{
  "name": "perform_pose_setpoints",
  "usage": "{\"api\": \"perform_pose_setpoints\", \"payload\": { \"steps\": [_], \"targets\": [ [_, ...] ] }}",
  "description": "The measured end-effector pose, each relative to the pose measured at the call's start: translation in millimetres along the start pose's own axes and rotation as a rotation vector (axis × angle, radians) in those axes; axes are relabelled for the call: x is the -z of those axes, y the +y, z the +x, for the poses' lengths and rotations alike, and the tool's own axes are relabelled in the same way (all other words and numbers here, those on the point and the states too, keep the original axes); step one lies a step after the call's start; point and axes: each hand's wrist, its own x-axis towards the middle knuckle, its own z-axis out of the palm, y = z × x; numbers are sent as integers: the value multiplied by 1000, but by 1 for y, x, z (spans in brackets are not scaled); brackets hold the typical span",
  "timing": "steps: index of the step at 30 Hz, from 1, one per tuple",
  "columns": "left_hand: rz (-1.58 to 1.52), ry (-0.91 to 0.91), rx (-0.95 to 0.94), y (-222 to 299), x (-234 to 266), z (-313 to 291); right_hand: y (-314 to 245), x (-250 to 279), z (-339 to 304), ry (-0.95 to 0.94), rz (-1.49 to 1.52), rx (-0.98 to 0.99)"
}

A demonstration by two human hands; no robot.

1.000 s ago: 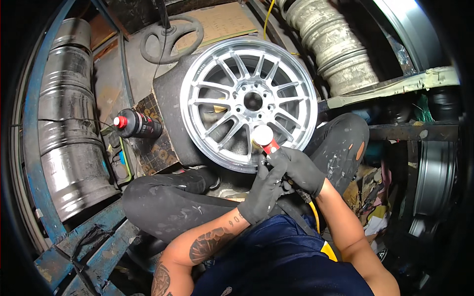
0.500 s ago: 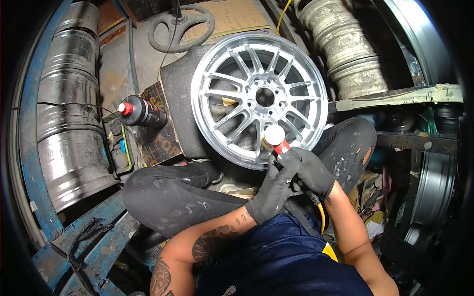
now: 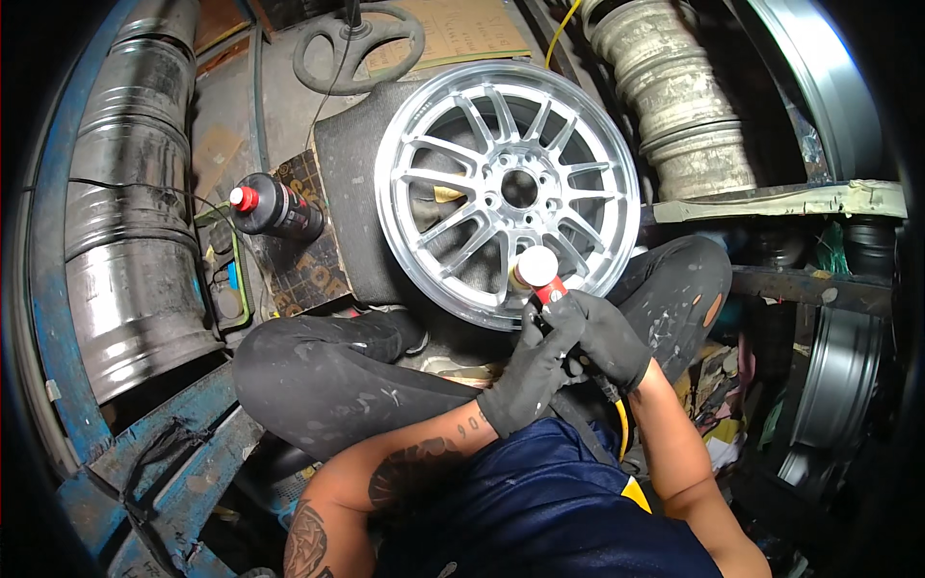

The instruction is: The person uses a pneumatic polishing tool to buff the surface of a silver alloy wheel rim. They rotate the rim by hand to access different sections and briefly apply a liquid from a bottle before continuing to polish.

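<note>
A silver multi-spoke car wheel rim (image 3: 617, 207) lies face up before me, over a dark mat. At its near edge is a small air polisher (image 3: 549, 285) with a red neck and a pale round head, overlapping the lower spokes; whether it touches the metal I cannot tell. My right hand (image 3: 609, 339), in a black glove, is closed around the polisher's body. My left hand (image 3: 536, 371), gloved too, presses against the tool and the right hand from the left, its fingers partly hidden. A yellow hose (image 3: 621, 429) runs down from the tool.
A black bottle with a red cap (image 3: 279, 212) stands on a patterned board (image 3: 313, 270) to the left. Stacked shiny rims (image 3: 135, 250) line the left side, dull rims (image 3: 674, 106) the upper right. A steering wheel (image 3: 409, 39) lies at the back. Blue metal framing (image 3: 72, 385) borders the left.
The view has shifted slightly. Both hands keep their grip on the polisher, and it stays at nearly the same spot over the rim's near edge.
</note>
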Motion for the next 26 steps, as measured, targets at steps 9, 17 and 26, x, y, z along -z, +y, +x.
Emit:
{"api": "perform_pose_setpoints", "payload": {
  "steps": [9, 17, 26],
  "targets": [
    [-42, 38, -20, 5, -11, -3, 0, 1, 0, 42, -114, 12],
    [179, -29, -43, 6, 8, 10, 12, 4, -21, 96, -328, 402],
    [891, 5, 79, 11, 19, 19, 17, 20, -15, -72, -346, 222]
  ]
}}
